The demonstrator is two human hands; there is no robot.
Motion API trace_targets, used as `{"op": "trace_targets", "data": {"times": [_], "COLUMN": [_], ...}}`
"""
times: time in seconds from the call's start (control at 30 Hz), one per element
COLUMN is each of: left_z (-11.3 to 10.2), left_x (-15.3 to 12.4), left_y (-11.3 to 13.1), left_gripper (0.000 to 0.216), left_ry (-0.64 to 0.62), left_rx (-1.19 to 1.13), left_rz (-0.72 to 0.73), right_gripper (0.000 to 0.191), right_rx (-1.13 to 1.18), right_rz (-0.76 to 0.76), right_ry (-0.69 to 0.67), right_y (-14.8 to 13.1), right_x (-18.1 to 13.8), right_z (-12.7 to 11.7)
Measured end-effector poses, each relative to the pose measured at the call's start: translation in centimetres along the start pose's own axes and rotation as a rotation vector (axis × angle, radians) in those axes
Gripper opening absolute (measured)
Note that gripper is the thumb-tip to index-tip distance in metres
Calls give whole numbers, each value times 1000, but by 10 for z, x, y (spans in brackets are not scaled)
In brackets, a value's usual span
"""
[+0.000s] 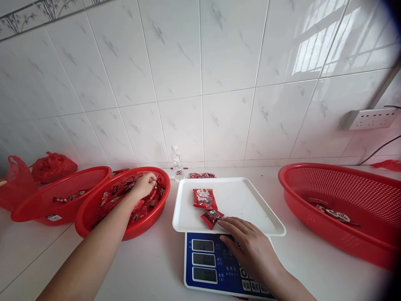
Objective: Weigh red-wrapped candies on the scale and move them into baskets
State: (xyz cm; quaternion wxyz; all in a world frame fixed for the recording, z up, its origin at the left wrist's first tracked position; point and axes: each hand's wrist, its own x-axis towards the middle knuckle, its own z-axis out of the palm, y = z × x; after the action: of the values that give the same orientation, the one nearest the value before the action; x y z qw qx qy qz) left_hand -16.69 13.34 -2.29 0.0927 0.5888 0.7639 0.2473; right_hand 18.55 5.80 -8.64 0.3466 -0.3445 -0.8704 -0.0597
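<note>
My left hand (144, 185) reaches into a red mesh basket (94, 217) filled with several red snack packets, and its fingers are closed on a packet in the heap. A white tray (247, 198) sits on a blue electronic scale (206, 263). On the tray lie a larger red packet (205, 198) and a smaller dark red packet (211, 217). My right hand (247, 244) rests flat on the scale's front and the tray's near edge, fingers stretched out toward the small packet, holding nothing.
A second red basket (37, 209) with a few packets stands at far left beside red plastic bags (52, 167). A large red basket (338, 221) is at right. A small water bottle (178, 164) and more packets (202, 175) stand against the tiled wall. A power strip (369, 118) hangs at right.
</note>
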Motion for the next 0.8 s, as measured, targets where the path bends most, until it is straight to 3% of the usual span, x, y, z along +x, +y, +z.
{"op": "trace_targets", "data": {"times": [0.2,0.37,0.47,0.57,0.63,0.8], "left_z": [-1,-5,-12,-16,-15,-8], "left_x": [-1,-7,-16,-26,-31,-29], "left_y": [2,7,17,27,31,34], "left_gripper": [9,26,37,52,54,44], "left_ry": [46,-36,-169,-439,-546,-460], "left_rx": [-336,-621,-779,-920,-907,-674], "left_rz": [-108,-26,71,124,104,116], "right_gripper": [24,24,23,24,24,24], "right_rx": [3,4,9,7,4,2], "right_rz": [-10,-10,-6,-3,-2,0], "right_ry": [23,15,13,10,9,12], "right_y": [0,0,0,0,0,0], "right_x": [0,1,1,1,0,0], "right_z": [0,0,0,0,0,1]}}
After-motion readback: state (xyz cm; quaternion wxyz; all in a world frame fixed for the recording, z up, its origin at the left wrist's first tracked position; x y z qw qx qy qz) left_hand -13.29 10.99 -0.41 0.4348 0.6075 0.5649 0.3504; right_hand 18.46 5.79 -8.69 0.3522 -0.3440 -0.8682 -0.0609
